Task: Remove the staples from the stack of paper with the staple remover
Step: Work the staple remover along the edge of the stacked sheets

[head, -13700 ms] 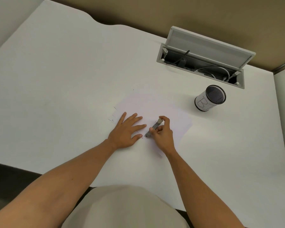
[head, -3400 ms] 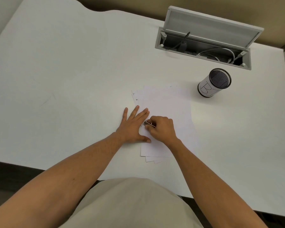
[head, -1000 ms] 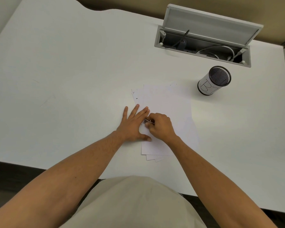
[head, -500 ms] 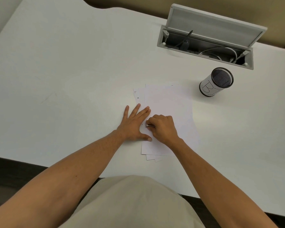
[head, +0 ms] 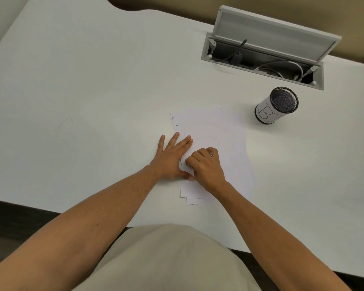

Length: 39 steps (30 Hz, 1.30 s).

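Mid-task by my judgement: at frame centre the left hand [head: 172, 159] lay flat pinning the fanned stack of paper [head: 216, 143], the right hand [head: 206, 164] was fisted around the mostly hidden staple remover [head: 210, 153]; remaining staples could not be counted.

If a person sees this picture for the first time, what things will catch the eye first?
First, the two hands at the centre: the left hand lies flat on the fanned stack of paper, and the right hand is closed beside it. Then the dark mesh cup at the right, and behind it the open cable box set into the table.
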Each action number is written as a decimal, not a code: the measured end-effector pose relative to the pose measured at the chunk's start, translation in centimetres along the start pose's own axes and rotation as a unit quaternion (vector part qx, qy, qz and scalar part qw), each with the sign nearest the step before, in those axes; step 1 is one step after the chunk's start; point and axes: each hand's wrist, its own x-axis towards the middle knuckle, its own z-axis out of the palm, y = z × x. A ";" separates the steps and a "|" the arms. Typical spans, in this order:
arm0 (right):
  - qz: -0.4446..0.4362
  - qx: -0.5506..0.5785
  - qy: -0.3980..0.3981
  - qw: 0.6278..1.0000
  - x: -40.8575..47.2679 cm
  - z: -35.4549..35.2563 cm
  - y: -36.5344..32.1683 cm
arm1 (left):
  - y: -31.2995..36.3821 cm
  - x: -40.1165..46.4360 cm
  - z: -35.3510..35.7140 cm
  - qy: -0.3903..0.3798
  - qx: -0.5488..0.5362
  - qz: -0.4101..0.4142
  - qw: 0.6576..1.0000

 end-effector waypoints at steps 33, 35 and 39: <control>0.084 0.010 0.117 0.990 -1.8 2.6 0.2 | 0.2 -0.2 -0.3 -0.014 0.027 0.006 1.000; 0.087 0.021 0.118 0.989 -1.8 2.4 0.2 | 0.1 -0.2 -0.3 -0.012 0.027 0.007 1.000; 0.082 0.022 0.111 0.990 -1.6 2.0 0.2 | 0.1 -0.1 -0.1 -0.008 0.027 0.009 1.000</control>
